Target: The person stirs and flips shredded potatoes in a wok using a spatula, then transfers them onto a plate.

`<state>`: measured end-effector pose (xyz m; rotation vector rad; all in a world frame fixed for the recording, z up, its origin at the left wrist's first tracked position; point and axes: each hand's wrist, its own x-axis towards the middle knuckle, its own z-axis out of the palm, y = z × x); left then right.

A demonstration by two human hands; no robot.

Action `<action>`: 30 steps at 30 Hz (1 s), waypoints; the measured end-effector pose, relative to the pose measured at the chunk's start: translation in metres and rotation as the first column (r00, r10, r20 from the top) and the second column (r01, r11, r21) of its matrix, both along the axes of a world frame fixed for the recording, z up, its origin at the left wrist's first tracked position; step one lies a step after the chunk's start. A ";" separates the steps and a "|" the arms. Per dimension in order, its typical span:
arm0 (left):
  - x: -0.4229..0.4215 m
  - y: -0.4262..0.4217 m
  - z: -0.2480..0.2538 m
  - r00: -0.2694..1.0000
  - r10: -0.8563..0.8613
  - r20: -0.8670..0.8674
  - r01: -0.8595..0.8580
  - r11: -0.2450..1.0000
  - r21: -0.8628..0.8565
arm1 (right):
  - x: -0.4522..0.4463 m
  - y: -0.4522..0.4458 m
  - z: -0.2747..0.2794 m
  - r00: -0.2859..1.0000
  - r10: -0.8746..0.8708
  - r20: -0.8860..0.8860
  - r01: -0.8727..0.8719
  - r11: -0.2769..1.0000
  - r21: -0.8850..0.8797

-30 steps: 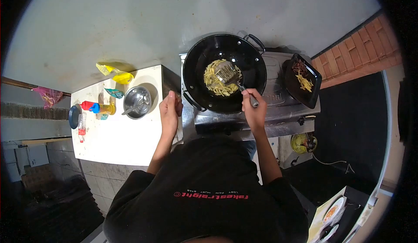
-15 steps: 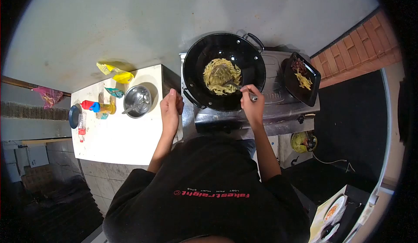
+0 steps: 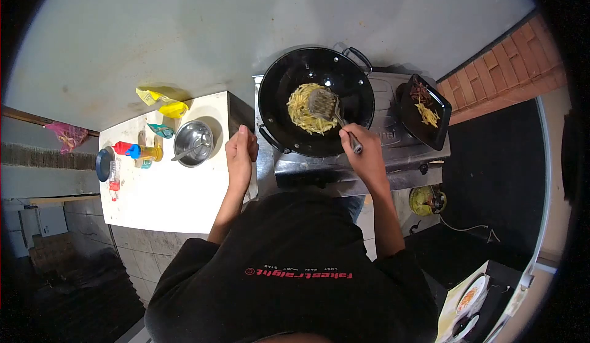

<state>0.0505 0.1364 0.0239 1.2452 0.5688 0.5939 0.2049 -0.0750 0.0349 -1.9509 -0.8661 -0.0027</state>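
My right hand [image 3: 364,148] is wrapped round the handle of a metal spatula [image 3: 323,103]. Its broad blade lies over pale yellow food strips [image 3: 302,105], probably shredded potato, inside a black wok [image 3: 276,85]. The wok rests on a steel gas stove [image 3: 387,94]. Left of the wok, near its lower-left handle, my left hand [image 3: 241,149] is closed in a loose fist with the thumb up; nothing shows in it and it does not touch the wok.
Beside the stove, a white table [image 3: 166,195] bears a metal bowl [image 3: 194,141] with a spoon, a yellow packet [image 3: 166,105], an oil bottle [image 3: 150,152] and a red-capped bottle [image 3: 115,177]. On the stove's right sits a black tray [image 3: 433,119] with food strips.
The spatula has turned and shifted up, its blade now plainly over the food strips. My right hand has moved slightly right and down; my left hand has stayed in place.
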 end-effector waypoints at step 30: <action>-0.005 0.000 -0.009 0.999 0.029 -0.044 -0.030 0.999 -0.015 | 0.025 0.017 -0.027 0.811 -0.125 -0.572 0.217 0.971 0.095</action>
